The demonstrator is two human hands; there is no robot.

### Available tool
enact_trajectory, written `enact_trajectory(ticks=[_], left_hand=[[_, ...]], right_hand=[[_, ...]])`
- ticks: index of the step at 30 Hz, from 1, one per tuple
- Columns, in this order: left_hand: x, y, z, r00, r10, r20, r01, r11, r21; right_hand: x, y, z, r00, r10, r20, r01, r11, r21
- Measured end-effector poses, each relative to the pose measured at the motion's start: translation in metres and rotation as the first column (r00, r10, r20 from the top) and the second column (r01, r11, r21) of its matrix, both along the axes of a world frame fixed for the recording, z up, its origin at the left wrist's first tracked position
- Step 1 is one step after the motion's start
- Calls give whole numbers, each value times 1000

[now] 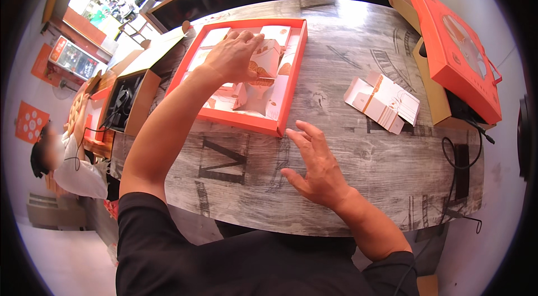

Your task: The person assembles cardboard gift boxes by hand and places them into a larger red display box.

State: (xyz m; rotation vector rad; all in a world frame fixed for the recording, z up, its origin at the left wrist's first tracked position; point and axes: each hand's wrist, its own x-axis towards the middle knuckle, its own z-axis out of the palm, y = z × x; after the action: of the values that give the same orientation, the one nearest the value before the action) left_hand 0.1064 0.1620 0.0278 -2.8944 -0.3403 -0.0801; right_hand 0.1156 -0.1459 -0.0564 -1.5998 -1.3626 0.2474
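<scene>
An orange-red tray-like box (291, 80) lies on the grey wood-patterned table, holding several small white cartons with orange prints. My left hand (234, 56) reaches over it, fingers closed around a small white carton (267, 56) at the middle right of the box. The lower ends of its fingers are partly hidden by the hand itself. Just off the box's near right corner, my right hand (316, 167) hovers above the table with fingers spread and nothing in it. To its upper right lie some flattened white cartons (384, 101) with orange bands.
At the right, an orange-red lid with a clear window (457, 49) leans on a brown cardboard box (428, 88), near a black cable (462, 166). Another cardboard box (143, 102) with dark cables stands at the left. A person in white (78, 167) is beyond the table's left side.
</scene>
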Motion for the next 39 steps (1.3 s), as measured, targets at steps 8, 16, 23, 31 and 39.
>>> enact_trajectory(ticks=[8,16,23,31,39], left_hand=[[16,-7,5,991,15,-131,-26,996,-83],[32,-7,15,940,56,-337,-112,982,-149],[32,9,8,933,45,-356,-141,958,-250],[19,1,-7,985,10,-170,-56,963,-265],[-29,-22,-26,995,-75,-68,46,934,-354]], right_hand=[[-1,0,-1,1000,9,-11,-9,1000,-12],[-2,0,-1,1000,13,-18,-13,1000,-27],[-3,1,-1,1000,12,-8,-13,1000,-28],[-2,1,-2,999,-11,39,12,1000,-15],[28,2,-3,959,-249,138,247,969,30]])
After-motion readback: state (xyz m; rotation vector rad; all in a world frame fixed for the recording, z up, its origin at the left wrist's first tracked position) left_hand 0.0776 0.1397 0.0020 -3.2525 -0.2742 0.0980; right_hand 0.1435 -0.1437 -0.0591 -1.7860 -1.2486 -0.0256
